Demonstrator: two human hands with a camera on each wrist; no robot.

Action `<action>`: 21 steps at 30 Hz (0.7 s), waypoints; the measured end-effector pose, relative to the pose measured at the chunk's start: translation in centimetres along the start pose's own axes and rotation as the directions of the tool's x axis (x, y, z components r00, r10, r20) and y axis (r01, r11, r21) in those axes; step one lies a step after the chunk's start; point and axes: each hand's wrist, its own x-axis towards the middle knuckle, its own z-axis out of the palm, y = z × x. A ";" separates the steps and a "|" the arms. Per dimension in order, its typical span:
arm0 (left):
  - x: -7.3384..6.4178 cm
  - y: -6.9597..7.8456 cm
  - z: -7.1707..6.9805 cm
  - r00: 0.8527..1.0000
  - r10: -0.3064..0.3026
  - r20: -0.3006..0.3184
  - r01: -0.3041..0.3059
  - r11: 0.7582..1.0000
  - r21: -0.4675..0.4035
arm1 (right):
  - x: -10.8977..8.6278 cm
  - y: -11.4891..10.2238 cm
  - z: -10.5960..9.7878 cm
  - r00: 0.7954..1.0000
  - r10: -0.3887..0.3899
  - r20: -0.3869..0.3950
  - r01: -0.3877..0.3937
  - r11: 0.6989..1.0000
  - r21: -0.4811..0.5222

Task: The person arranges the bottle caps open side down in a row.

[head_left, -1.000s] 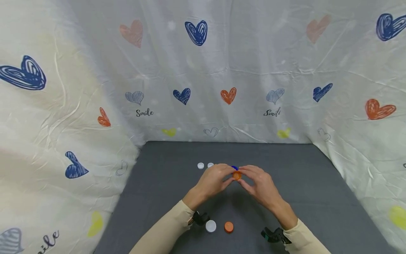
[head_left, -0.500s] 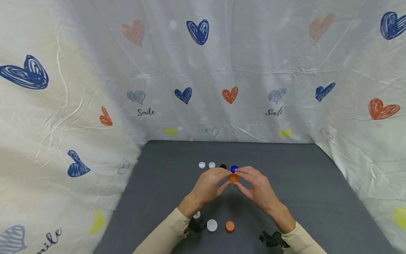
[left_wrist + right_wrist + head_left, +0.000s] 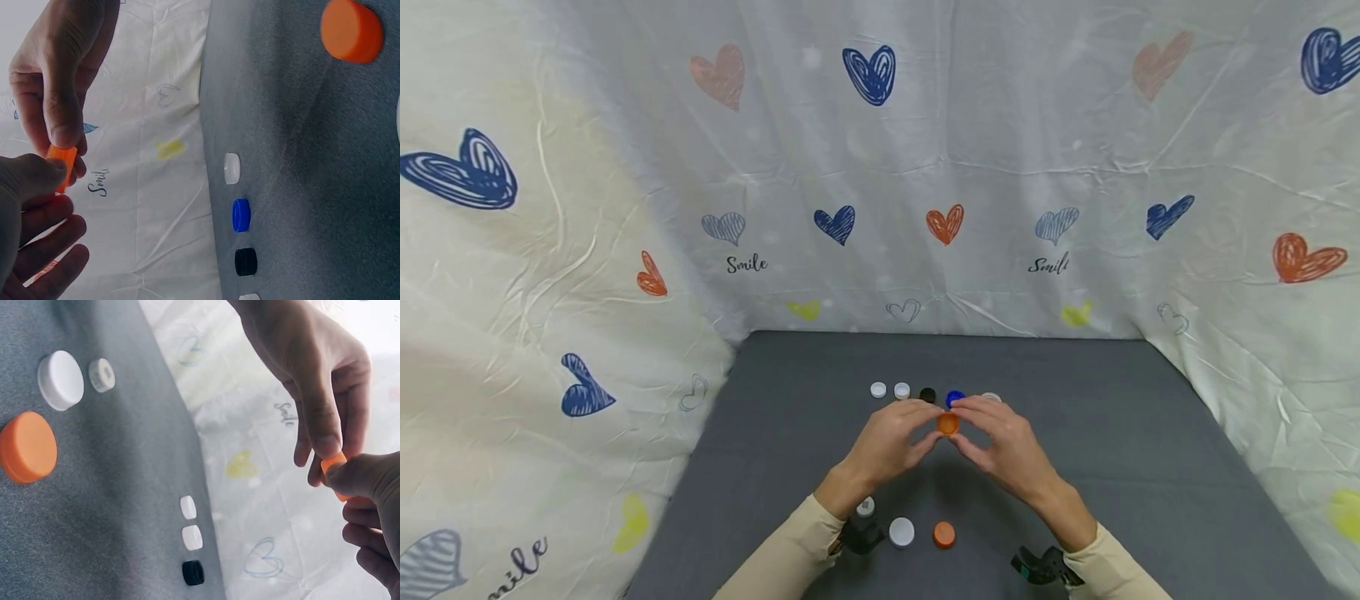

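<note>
Between both hands, above the grey table, is a translucent orange bottle cap (image 3: 948, 423), its round face turned toward the head camera. My left hand (image 3: 887, 443) pinches its left side with thumb and fingertips. On the opposite side, my right hand (image 3: 1013, 448) pinches the same cap. The left wrist view shows the orange cap (image 3: 61, 154) edge-on, with a thumb pressing it from each side. Fingertips partly cover its rim. Just beyond the hands, a blue cap (image 3: 955, 398) and a black cap (image 3: 927, 395) lie on the table.
Two white caps (image 3: 877, 389) continue the far row leftward; a pale cap (image 3: 991, 397) peeks out behind the right hand. Nearer me lie a large white cap (image 3: 901, 532), a solid orange cap (image 3: 943, 534) and a small white cap (image 3: 865, 507). Heart-printed curtains surround the table (image 3: 1120, 467).
Both hands have shifted slightly left and nearer with the orange cap still pinched between them. The black cap, the pale cap and the small white cap have come into view.
</note>
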 end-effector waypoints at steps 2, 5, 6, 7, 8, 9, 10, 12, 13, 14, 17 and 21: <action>-0.1 0.0 -0.1 1.000 0.000 -0.005 0.000 1.000 -0.005 | 0.1 0.0 -0.1 1.000 0.006 0.005 -0.006 1.000 0.006; -0.1 -0.1 -0.1 0.999 0.030 -0.018 -0.030 0.999 0.020 | 0.1 -0.1 -0.2 1.000 0.020 0.012 -0.020 1.000 0.008; -0.1 -0.2 -0.1 0.998 0.050 -0.025 -0.049 0.998 0.033 | 0.1 -0.1 -0.2 1.000 0.022 0.010 -0.023 1.000 0.007; 0.0 -0.2 -0.1 0.997 0.072 -0.035 -0.070 0.996 0.047 | 0.1 -0.1 -0.2 1.000 0.029 0.012 -0.029 1.000 0.007; 0.0 -0.2 -0.1 0.995 0.092 -0.043 -0.089 0.994 0.063 | 0.0 -0.2 -0.2 0.999 0.039 0.017 -0.039 0.999 0.008; 0.0 -0.3 -0.1 0.992 0.114 -0.052 -0.110 0.991 0.077 | 0.0 -0.2 -0.3 0.999 0.048 0.022 -0.048 0.999 0.010; 0.0 -0.3 -0.1 0.989 0.134 -0.062 -0.129 0.988 0.086 | 0.0 -0.3 -0.3 0.998 0.057 0.028 -0.058 0.998 0.015; 0.0 -0.4 -0.1 0.985 0.158 -0.075 -0.151 0.984 0.095 | -0.1 -0.4 -0.4 0.997 0.064 0.033 -0.064 0.998 0.029; -0.1 -0.4 -0.1 0.983 0.165 -0.078 -0.157 0.983 0.095 | -0.1 -0.4 -0.4 0.997 0.070 0.042 -0.071 0.997 0.037; -0.1 -0.5 -0.2 0.983 0.168 -0.078 -0.161 0.983 0.093 | -0.1 -0.4 -0.5 0.996 0.074 0.047 -0.076 0.996 0.047; -0.2 -0.6 -0.3 0.982 0.170 -0.078 -0.164 0.983 0.084 | -0.2 -0.5 -0.5 0.995 0.078 0.059 -0.083 0.994 0.078; -0.3 -0.7 -0.2 0.988 0.127 -0.083 -0.123 0.991 0.052 | -0.2 -0.5 -0.6 0.995 0.088 0.055 -0.093 0.990 0.106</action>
